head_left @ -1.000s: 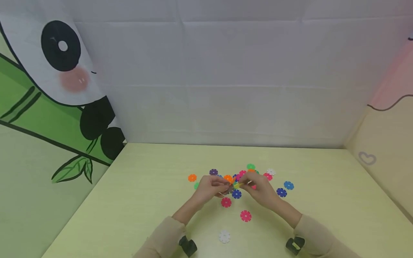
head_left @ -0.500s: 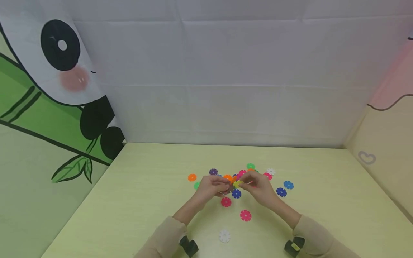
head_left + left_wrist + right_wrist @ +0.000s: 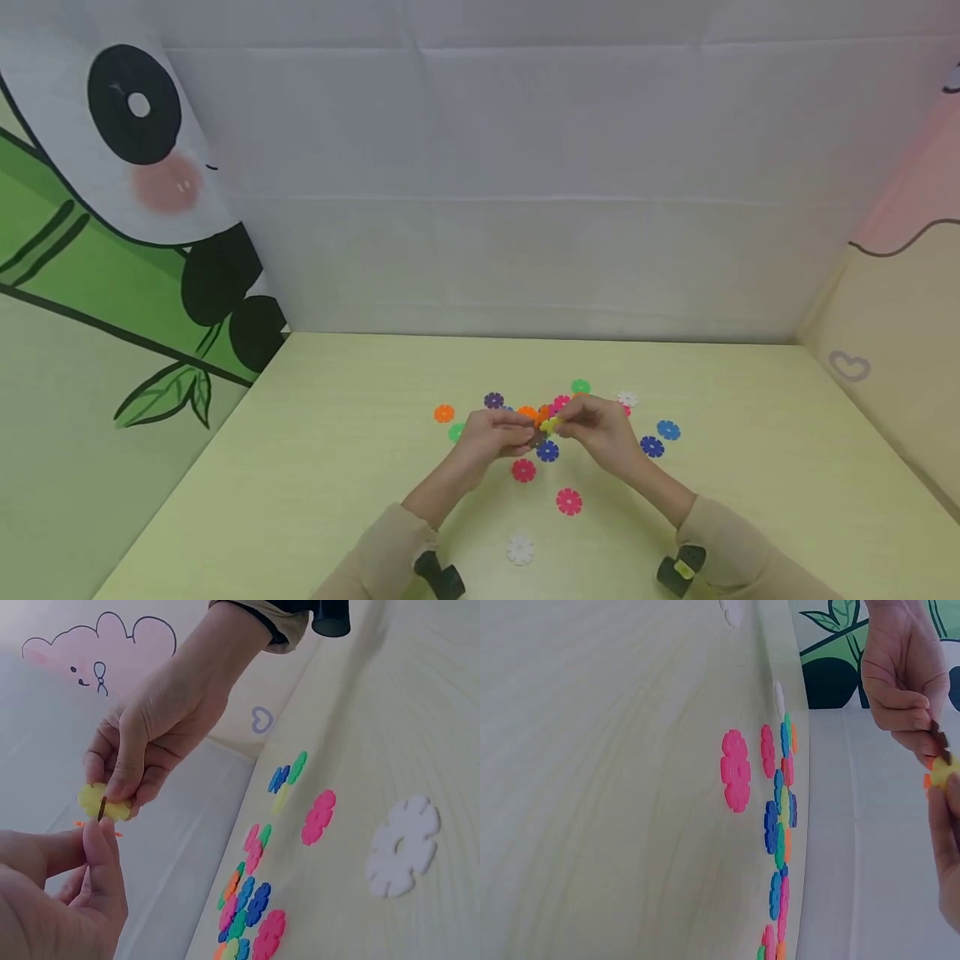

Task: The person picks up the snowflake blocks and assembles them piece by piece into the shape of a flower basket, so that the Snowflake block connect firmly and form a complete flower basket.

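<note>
My left hand (image 3: 486,447) pinches a brown notched snowflake disc (image 3: 940,741) between thumb and fingers. Opposite it, my right hand (image 3: 603,439) pinches a yellow notched disc (image 3: 91,799) of the same kind. In the left wrist view the brown disc stands edge-on against the yellow one, and the two meet at the fingertips. An orange disc (image 3: 543,414) shows right behind them, partly hidden by the fingers. Whether the slots of the discs are fully interlocked I cannot tell. Both hands hover above the table, over the scattered discs.
Loose notched discs lie flat on the pale yellow table (image 3: 337,467), among them a pink disc (image 3: 569,502), a white disc (image 3: 520,550), a dark blue disc (image 3: 652,447) and an orange disc (image 3: 444,413). A white cloth wall (image 3: 480,250) stands behind.
The yellow disc has tilted from nearly edge-on to showing more of its face, held against the brown and orange pieces. Both hands have stayed almost in place.
</note>
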### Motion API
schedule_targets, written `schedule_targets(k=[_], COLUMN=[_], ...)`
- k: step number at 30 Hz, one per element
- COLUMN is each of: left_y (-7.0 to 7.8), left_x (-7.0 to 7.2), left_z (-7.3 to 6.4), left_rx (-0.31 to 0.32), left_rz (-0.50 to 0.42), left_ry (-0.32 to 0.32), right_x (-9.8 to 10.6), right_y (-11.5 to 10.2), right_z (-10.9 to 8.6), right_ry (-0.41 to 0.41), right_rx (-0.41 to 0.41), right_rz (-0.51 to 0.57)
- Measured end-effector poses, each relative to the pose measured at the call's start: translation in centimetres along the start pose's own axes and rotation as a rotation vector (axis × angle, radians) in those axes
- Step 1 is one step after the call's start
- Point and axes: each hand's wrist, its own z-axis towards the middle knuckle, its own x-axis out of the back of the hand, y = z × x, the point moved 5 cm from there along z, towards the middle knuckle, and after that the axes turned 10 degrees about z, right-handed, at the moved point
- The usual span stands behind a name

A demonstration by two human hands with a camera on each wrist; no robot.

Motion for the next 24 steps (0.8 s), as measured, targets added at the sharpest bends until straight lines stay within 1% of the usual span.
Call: schedule_targets(k=[4, 8, 10, 13, 16, 20, 24], left_y=[0.0, 0.1, 0.2, 0.2, 0.0, -0.5, -0.8], left_x=[0.2, 0.2, 0.1, -0.1, 0.1, 1.1, 2.6], left_z=[-0.2, -0.3, -0.3, -0.1, 0.0, 0.0, -0.1], left_rx=[0.011, -0.012, -0.036, -0.06, -0.08, -0.086, -0.077], left_rz=[-0.007, 0.011, 0.031, 0.056, 0.075, 0.095, 0.122], left_ry=[0.008, 0.018, 0.011, -0.006, -0.007, 0.025, 0.057], right_x=[-0.2, -0.2, 0.0, 0.7, 2.0, 4.7, 7.3], right_y=[0.5, 0.5, 0.6, 0.8, 1.1, 1.9, 2.9], right_z=[0.0, 0.1, 0.1, 0.0, -0.3, -1.5, -3.1], right_ry=[-0.008, -0.024, -0.037, -0.074, -0.132, -0.246, -0.367], right_rx=[-0.008, 0.0, -0.02, -0.095, -0.204, -0.308, -0.368], right_rz=[0.009, -0.033, -0.057, -0.111, -0.204, -0.365, -0.48])
